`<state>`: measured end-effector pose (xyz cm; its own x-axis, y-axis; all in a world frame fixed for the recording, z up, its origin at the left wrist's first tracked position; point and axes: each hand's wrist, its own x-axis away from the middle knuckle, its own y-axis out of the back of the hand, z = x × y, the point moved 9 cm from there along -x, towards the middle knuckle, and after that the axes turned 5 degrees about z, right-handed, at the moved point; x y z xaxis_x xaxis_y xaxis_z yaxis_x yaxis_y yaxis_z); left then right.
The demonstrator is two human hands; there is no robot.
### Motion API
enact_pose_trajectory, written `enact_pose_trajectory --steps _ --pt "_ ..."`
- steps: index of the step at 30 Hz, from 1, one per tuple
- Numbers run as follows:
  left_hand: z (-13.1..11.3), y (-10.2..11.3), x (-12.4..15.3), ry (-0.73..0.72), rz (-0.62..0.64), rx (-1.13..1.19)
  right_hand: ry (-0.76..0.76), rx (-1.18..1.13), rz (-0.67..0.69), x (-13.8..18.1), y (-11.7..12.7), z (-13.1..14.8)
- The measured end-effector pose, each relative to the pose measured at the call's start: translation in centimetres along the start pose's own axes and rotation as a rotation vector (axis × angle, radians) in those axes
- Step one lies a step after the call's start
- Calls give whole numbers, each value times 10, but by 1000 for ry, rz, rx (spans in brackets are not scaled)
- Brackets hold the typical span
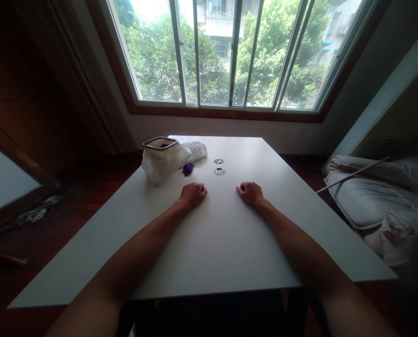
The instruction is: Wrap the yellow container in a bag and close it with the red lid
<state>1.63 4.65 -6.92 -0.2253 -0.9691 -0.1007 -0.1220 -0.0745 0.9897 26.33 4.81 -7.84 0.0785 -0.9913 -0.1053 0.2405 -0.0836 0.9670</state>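
Observation:
My left hand (194,194) rests on the white table (216,252), curled into a fist, with nothing visible in it. Across from it lies my right hand (250,192), closed as well, with no object showing. A dark purple crumpled thing (188,169) sits just beyond my left hand, not touched by it. Left of that stands a small bin (153,164) with a brown rim, wrapped in a whitish plastic bag. Two small round metallic-looking pieces (219,171) lie past the gap between my hands; their kind is unclear.
A clear plastic bag (197,150) lies behind the bin. On the right, beside the table, are a grey padded cushion (363,192) and a thin stick (353,175). White cables (33,215) lie on the floor at left. A window (216,56) is beyond the table.

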Motion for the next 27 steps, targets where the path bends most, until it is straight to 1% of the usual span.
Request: enact_pose_trajectory --steps 8,13,20,24,27 --pt "5 -2 -2 16 -39 7 36 -42 10 0 -1 -2" --pt "7 -4 -3 11 -39 20 56 -73 5 0 -1 -3" --pt "6 -2 -3 -4 -50 59 108 -244 2 -1 2 -6" --pt "12 7 -6 -12 -52 138 121 -271 -10 -1 5 -7" --pt "27 26 -13 6 -93 210 129 -252 -3 0 5 -6"
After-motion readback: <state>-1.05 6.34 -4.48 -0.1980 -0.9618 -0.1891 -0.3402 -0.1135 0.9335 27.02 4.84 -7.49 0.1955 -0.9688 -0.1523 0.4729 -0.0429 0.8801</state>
